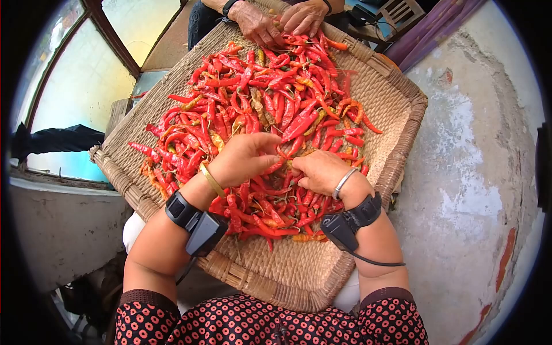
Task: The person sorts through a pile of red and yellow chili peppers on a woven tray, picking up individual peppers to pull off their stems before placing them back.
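Note:
A shallow woven basket (299,264) holds a heap of red chili peppers (230,109), some orange, yellowish or shrivelled brown. Over the middle of the heap is my left hand (247,158), with a gold bangle at its wrist. Its thumb and fingers are closed on a red chili pepper (278,165), partly hidden by the hand. Close by on the right, my right hand (325,172), wearing a silver bangle, has its fingertips pinched together, pointing toward my left hand. What they pinch is too small or hidden to tell.
Across the basket, another person's hands (282,24) rest at the far edge of the peppers. A plastered wall (460,172) stands on the right. Window panes (75,86) and a dark folded umbrella-like object (63,140) are at left. A wooden chair (399,14) is behind.

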A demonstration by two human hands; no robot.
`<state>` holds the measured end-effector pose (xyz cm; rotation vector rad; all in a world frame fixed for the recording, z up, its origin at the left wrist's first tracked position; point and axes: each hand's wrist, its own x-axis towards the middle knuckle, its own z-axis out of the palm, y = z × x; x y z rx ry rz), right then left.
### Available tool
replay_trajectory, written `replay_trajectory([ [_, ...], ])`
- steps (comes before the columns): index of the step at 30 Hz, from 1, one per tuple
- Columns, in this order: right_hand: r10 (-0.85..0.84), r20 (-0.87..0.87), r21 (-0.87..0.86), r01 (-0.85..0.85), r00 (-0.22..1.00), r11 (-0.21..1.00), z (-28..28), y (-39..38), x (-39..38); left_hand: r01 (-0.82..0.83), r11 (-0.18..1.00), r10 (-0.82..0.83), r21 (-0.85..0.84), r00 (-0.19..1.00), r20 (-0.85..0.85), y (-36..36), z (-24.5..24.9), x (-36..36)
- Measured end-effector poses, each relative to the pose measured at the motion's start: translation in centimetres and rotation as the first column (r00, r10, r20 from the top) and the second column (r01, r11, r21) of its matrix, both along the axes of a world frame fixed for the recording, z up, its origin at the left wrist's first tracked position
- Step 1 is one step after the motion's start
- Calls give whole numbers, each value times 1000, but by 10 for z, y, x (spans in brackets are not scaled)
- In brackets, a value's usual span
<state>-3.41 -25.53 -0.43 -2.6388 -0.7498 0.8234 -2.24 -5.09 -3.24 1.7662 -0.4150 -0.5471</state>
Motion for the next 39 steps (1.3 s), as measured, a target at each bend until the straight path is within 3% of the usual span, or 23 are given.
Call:
replay_trajectory([
  [1,-5,36,6,5,999,1000,0,0,0,75,960,-142,269,960,241,-4,-2,-2],
  [2,-4,32,7,4,999,1000,1,0,1,75,960,-141,269,961,237,-6,-6,-6],
  [4,-35,59,36,33,998,999,2,-1,4,24,930,-221,367,835,504,-11,-12,-13],
  [5,-34,56,35,32,998,999,3,-2,4,24,930,-219,366,837,502,-12,-10,-13],
  [7,-167,55,352,137,984,926,5,-3,5,136,960,-204,245,937,282,-13,-5,-14],
  [8,-171,62,361,138,983,922,9,-2,6,136,960,-205,245,938,281,-15,-5,-15],
  [10,-178,-32,475,172,984,863,11,1,4,24,999,-18,-42,990,139,-18,-5,-19],
  [12,-171,-127,576,213,977,789,14,2,1,34,999,-34,-29,999,15,-16,1,-18],
  [14,-262,-428,600,488,865,634,18,3,-1,51,998,-48,32,993,-106,-11,2,-12],
  [15,-262,-430,599,490,864,633,16,2,0,80,992,-74,94,995,-61,-7,1,-7],
  [17,-363,-221,647,415,905,640,11,-4,6,236,925,-238,298,971,-30,4,21,1],
  [18,-378,-173,628,397,910,670,10,-6,7,239,923,-241,300,970,-32,8,20,4],
  [21,-369,-159,630,382,916,676,3,-9,8,148,958,-133,245,988,-76,15,17,12],
  [22,-370,-169,635,388,914,668,3,-8,7,-93,993,77,-74,979,-189,16,18,13],
  [23,-365,-148,643,370,919,671,6,-6,6,-360,867,234,-346,905,-354,18,20,14],
  [25,-363,-128,649,355,923,673,6,-5,5,-366,861,272,-353,918,-287,12,19,12],
  [27,-363,-79,597,335,929,729,6,-7,7,-140,989,148,-51,970,192,5,3,8],
  [28,-363,-79,597,336,928,729,8,-7,7,-4,983,-49,185,958,281,2,3,6],
  [29,-346,-56,548,318,937,774,11,-6,7,27,899,-211,437,902,378,-2,4,1],
  [31,-328,-41,497,304,944,813,11,-6,7,-10,760,-344,650,842,415,-8,1,-8],
  [34,-276,35,437,233,961,869,9,-5,7,-111,687,-350,718,816,460,-9,-6,-16],
  [37,-257,17,380,232,966,896,5,-4,6,-93,592,-402,801,827,393,-12,-6,-18],
  [39,-211,80,376,167,974,911,3,-4,6,-89,661,-374,745,822,429,-9,-8,-17],
])
